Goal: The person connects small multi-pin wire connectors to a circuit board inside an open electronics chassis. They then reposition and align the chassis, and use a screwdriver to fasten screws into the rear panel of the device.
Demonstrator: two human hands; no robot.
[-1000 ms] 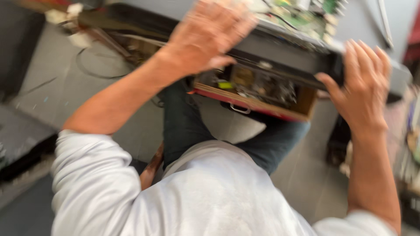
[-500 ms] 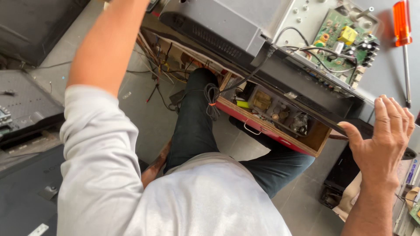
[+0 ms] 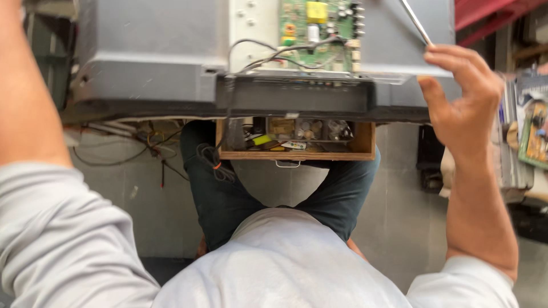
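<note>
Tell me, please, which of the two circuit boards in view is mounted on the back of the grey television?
The green circuit board at top centre, with a yellow part and wires leading off it. The other circuit board lies at the far right edge, beyond the right hand.

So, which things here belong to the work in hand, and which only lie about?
In hand: grey flat-screen back panel, green circuit board, thin metal screwdriver shaft, right hand.

Lying about: wooden drawer of small parts, loose wires on the floor.
</note>
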